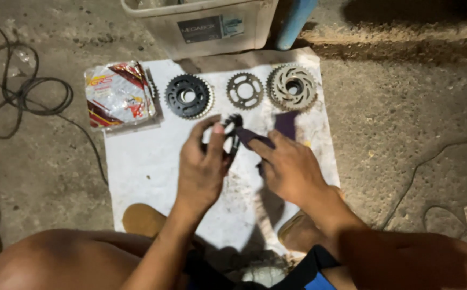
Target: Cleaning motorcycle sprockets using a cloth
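My left hand (202,164) grips a small dark sprocket (232,129), holding it on edge above a white sheet (137,166) on the ground. My right hand (288,166) pinches a dark purple strip of abrasive paper (252,137) and presses it against the sprocket's teeth. Farther back on the sheet lie three more sprockets in a row: a black one (188,96), a smaller thin grey one (244,91) and a silver slotted one (292,87).
A plastic-wrapped red and white package (118,94) lies at the sheet's left corner. A pale plastic box (206,24) and a blue post (295,21) stand behind. A black cable (21,96) coils on the concrete at left. My knees and sandals are at the bottom.
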